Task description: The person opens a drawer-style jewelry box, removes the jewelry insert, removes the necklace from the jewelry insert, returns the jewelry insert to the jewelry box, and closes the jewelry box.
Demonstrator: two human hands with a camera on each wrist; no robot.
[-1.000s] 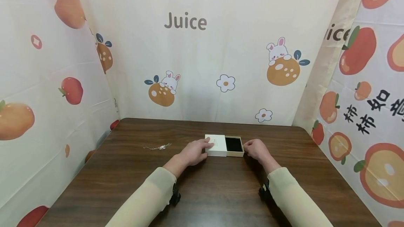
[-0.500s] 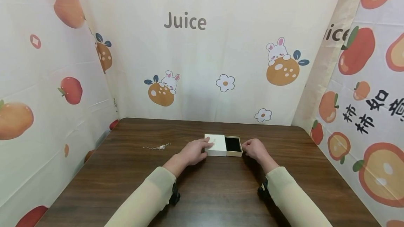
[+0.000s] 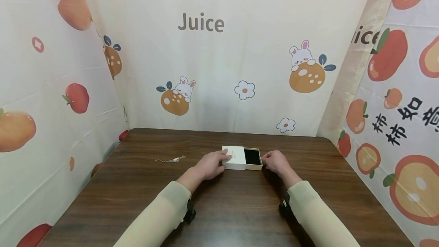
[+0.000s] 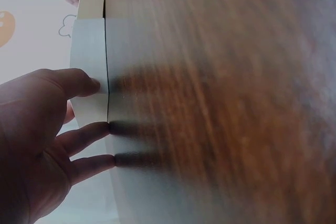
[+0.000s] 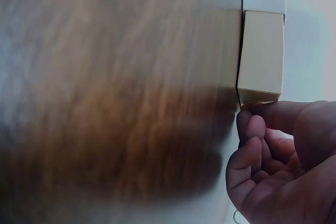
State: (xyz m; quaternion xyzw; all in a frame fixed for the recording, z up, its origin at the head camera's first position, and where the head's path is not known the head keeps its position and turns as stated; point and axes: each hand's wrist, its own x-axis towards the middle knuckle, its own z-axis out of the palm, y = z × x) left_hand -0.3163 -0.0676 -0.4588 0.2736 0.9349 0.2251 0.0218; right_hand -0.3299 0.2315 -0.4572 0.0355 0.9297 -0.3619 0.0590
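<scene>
A small white sliding jewelry box lies on the brown table. My left hand holds its white sleeve, thumb against the front side and forefinger over the top; the other fingertips reach down to the tabletop in the left wrist view. Out of the sleeve's right end sticks a cream drawer with a black lining. My right hand has thumb and forefinger pinched together right at the drawer's outer end, its other fingers curled. To the left, apart from the hands, lies a thin silver bracelet.
The wood-grain table stands against a cream printed curtain at the back, with more printed cloth on both sides. A black wrist device shows under the left cuff, and another under the right.
The drawer has slid slightly left into the sleeve, and my right hand has moved left with it. My left hand stays on the sleeve; the bracelet has not moved.
</scene>
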